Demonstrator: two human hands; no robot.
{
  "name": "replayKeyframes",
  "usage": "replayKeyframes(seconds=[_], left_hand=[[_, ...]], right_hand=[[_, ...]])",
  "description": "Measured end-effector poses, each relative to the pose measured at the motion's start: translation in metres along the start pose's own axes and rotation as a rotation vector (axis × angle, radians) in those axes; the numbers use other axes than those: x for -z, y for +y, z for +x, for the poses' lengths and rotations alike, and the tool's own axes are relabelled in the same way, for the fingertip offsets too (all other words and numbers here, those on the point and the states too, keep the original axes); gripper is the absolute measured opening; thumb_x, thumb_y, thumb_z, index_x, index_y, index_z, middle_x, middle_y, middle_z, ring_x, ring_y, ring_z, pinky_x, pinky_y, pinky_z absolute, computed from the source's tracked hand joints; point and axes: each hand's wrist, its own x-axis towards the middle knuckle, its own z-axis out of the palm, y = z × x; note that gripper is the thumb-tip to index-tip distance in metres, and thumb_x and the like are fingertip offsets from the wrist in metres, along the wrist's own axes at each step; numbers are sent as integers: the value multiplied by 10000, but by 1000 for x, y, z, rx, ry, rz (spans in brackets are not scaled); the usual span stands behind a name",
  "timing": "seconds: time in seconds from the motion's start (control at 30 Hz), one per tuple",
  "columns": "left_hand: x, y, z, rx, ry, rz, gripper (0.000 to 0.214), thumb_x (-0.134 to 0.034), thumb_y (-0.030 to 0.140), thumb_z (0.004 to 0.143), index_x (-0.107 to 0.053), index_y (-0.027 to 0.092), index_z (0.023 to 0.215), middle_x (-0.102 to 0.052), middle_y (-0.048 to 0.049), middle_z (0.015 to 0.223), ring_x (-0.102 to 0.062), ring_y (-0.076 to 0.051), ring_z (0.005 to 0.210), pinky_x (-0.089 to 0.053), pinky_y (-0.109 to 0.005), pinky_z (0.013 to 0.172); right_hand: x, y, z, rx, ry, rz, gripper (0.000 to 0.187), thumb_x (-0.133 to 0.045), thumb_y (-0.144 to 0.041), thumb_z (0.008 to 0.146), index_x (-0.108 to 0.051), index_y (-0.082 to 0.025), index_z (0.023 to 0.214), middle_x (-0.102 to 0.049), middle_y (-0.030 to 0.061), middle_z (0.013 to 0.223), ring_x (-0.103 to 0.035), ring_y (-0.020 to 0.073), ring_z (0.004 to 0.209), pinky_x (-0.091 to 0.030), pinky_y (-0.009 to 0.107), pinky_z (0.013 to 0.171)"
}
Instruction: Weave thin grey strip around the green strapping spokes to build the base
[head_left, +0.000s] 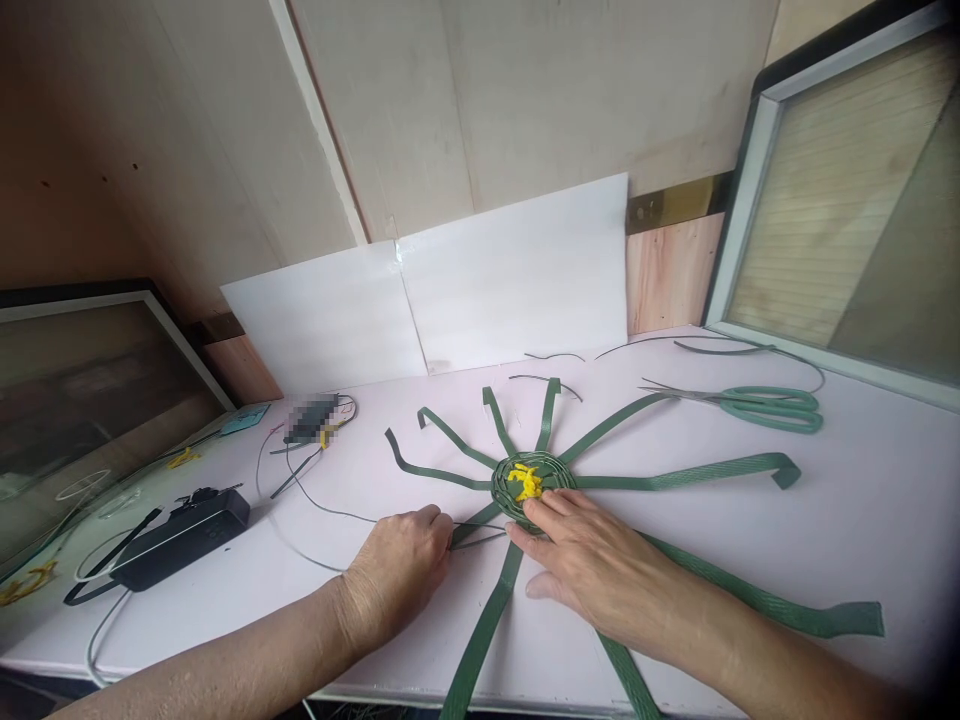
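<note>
A round green woven centre [534,488] lies on the table, with several flat green straps [480,640] spreading out from it like spokes. Yellow twisted ties [527,482] sit in its middle. My left hand [409,550] is closed just left of the weave, gripping a thin green cord [480,541] that runs to the weave's edge; one strap also reaches this fist, and whether it is held too is hidden. My right hand [589,545] rests flat on the near right side of the weave, fingers extended and apart. Its palm and forearm cover parts of the straps there.
Green-handled scissors [772,408] lie at the back right, blades touching a strap tip. A black power adapter [184,540] with cables lies at the left, near a blurred dark object [311,418]. Loose cord pieces [546,386] lie behind; white boards [517,280] lean against the wall.
</note>
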Motion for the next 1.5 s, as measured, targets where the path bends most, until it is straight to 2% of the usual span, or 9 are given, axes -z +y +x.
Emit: replayKeyframes(seconds=[0.27, 0.4, 0.5, 0.67, 0.9, 1.03, 1.17, 1.3, 1.5], left_hand=[[-16, -7, -11, 190, 51, -205, 155, -448, 220, 943, -594, 188, 906, -696, -60, 881, -670, -226, 828, -502, -306, 729], [-32, -13, -18, 198, 146, -197, 182, -436, 168, 936, -552, 199, 1073, -641, -64, 1054, -665, -201, 817, -516, -306, 712], [-35, -14, -20, 201, 154, -149, 169, -449, 197, 933, -568, 203, 1053, -596, -70, 1107, -644, -215, 886, -524, -330, 740], [-22, -21, -17, 159, 114, -228, 122, -499, 202, 889, -596, 177, 960, -595, -75, 1076, -599, -208, 971, -493, -315, 857], [-3, -27, -10, 147, -10, -223, 152, -567, 246, 740, -598, 204, 883, -656, -51, 878, -629, -225, 782, -451, -282, 626], [20, -20, -9, 162, 49, -270, 197, -502, 182, 750, -581, 195, 931, -632, -35, 749, -588, -191, 681, -399, -269, 585], [33, -22, -7, 185, -91, -764, 178, -426, 283, 841, -560, 178, 892, -540, 13, 627, -484, -128, 518, -407, -244, 500], [17, -29, -5, 210, -282, -1377, 213, -570, 345, 779, -546, 152, 864, -568, 6, 646, -466, -93, 458, -409, -218, 447], [-12, -33, -6, 83, -198, -1715, 190, -607, 268, 812, -632, 103, 903, -634, -76, 841, -568, -114, 678, -474, -213, 618]], right_hand=[[7, -3, 0, 16, 39, -41, 367, -711, -421, 828, -631, -181, 1093, -586, 64, 911, -552, 257, 878, -472, 407, 762], [-2, -1, -1, 30, 86, -70, 421, -753, -420, 781, -633, -180, 1105, -609, 73, 952, -557, 269, 901, -471, 415, 766], [-10, 1, -1, 34, 113, -69, 432, -773, -433, 753, -649, -180, 1081, -622, 75, 971, -566, 268, 894, -476, 418, 767], [-14, 1, -4, 19, 144, -65, 365, -722, -421, 806, -659, -197, 1087, -630, 70, 995, -574, 265, 913, -471, 430, 808], [-9, 1, -4, 28, 132, -63, 322, -634, -422, 884, -645, -194, 1111, -612, 75, 994, -567, 264, 940, -469, 424, 820], [-1, 0, -2, 35, 29, -37, 397, -712, -436, 826, -629, -190, 1127, -582, 64, 931, -558, 254, 895, -480, 399, 772], [3, -1, -1, 9, -11, -17, 409, -699, -457, 834, -618, -191, 1133, -561, 50, 914, -544, 244, 897, -478, 397, 771], [1, -1, -1, -3, -24, -6, 442, -693, -486, 828, -611, -177, 1133, -550, 44, 915, -530, 244, 906, -474, 410, 787], [1, -1, -1, -14, -26, 37, 427, -672, -498, 842, -610, -178, 1118, -544, 40, 907, -525, 234, 902, -468, 398, 794]])
